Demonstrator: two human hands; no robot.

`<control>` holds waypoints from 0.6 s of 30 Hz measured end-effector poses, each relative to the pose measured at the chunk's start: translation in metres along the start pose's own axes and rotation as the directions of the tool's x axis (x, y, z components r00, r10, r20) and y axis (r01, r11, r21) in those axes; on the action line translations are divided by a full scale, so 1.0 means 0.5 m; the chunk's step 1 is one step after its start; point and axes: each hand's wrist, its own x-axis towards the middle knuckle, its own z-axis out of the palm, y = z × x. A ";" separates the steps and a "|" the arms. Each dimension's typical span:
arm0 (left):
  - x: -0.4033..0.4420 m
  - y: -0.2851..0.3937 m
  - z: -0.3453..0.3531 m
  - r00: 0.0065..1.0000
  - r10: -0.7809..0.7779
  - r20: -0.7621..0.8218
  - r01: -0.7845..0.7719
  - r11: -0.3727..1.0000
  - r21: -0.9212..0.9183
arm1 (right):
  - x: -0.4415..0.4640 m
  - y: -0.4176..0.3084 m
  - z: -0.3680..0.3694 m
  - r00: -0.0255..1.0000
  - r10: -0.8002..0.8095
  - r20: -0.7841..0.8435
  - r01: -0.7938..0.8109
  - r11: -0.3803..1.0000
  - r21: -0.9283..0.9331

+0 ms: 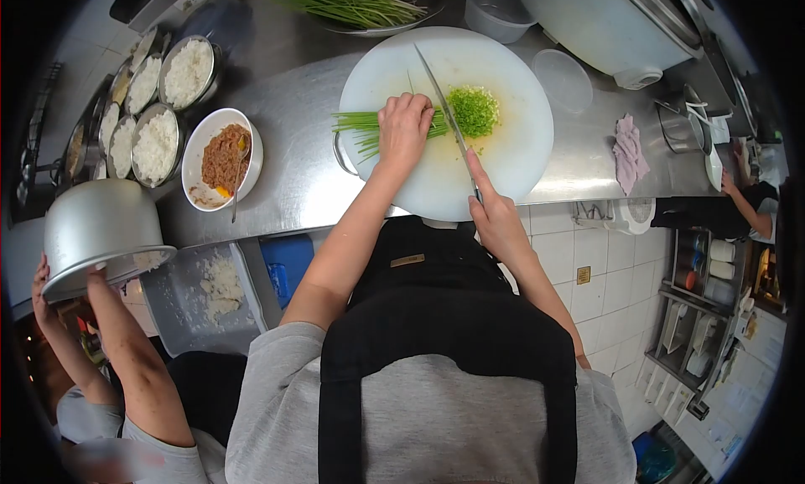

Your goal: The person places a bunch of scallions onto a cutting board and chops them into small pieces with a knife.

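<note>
A round white cutting board [511, 165] lies on the steel counter in front of me. On its left part, my left hand [405, 130] presses down on a bundle of long green stalks [360, 125], fingers curled over them beside the blade. My right hand [495, 212] is wrapped round the handle of a long knife [436, 86], with the index finger along the blade's spine. The knife lies between the whole stalks and a heap of finely chopped green pieces [476, 113]. Some chopped bits cling along the blade.
Metal bowls of rice [187, 72] and a white bowl of minced food [225, 161] stand left. A co-worker tilts a large pot [105, 224] over a grey bin [193, 316]. More stalks [352, 5], a pink cloth [629, 155] and a clear lid [562, 82] lie around the board.
</note>
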 end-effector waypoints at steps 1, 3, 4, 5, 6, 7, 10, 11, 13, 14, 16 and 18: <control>0.001 0.000 0.001 1.000 0.002 -0.006 -0.001 1.000 0.007 | -0.003 -0.012 -0.002 1.000 -0.002 -0.008 0.002 1.000 -0.011; 0.000 0.001 0.003 1.000 -0.001 -0.004 0.001 1.000 0.008 | -0.007 -0.017 0.000 1.000 0.006 -0.015 -0.006 1.000 -0.023; 0.001 0.002 0.004 1.000 0.005 -0.001 -0.005 1.000 0.024 | -0.007 -0.015 0.002 1.000 0.019 0.002 -0.019 0.999 -0.034; 0.001 0.002 0.004 1.000 0.010 0.001 -0.010 0.999 0.041 | -0.007 -0.014 0.004 0.999 0.032 0.020 -0.031 0.999 -0.045; 0.000 0.002 0.005 1.000 0.005 0.005 -0.005 0.999 0.038 | -0.008 -0.016 0.005 0.999 0.038 0.024 -0.036 0.998 -0.046; 0.001 0.002 0.005 1.000 0.021 -0.002 -0.020 0.999 0.051 | -0.007 -0.021 0.004 0.998 0.052 0.031 -0.051 0.998 -0.035; -0.001 0.002 0.008 0.999 0.042 -0.009 -0.041 0.996 0.078 | -0.007 -0.028 0.003 0.996 0.082 0.046 -0.081 0.996 -0.032; -0.001 0.001 0.009 0.999 0.051 -0.012 -0.050 0.994 0.095 | -0.005 -0.028 0.004 0.995 0.092 0.049 -0.090 0.995 -0.038; 0.004 0.002 0.006 0.999 0.049 -0.005 -0.048 0.993 0.105 | 0.016 -0.006 0.017 0.996 0.078 0.044 -0.076 0.996 -0.043; 0.000 0.005 0.005 0.999 0.046 0.008 -0.047 0.993 0.111 | 0.024 0.004 0.022 0.997 0.070 0.038 -0.068 0.997 -0.048; -0.005 0.004 0.007 0.999 0.049 0.002 -0.049 0.993 0.109 | 0.056 -0.023 -0.008 0.985 0.149 0.085 -0.146 0.988 -0.040; 0.004 0.004 0.007 0.998 0.061 -0.019 -0.058 0.992 0.109 | 0.061 -0.035 -0.019 0.969 0.212 0.124 -0.209 0.977 -0.039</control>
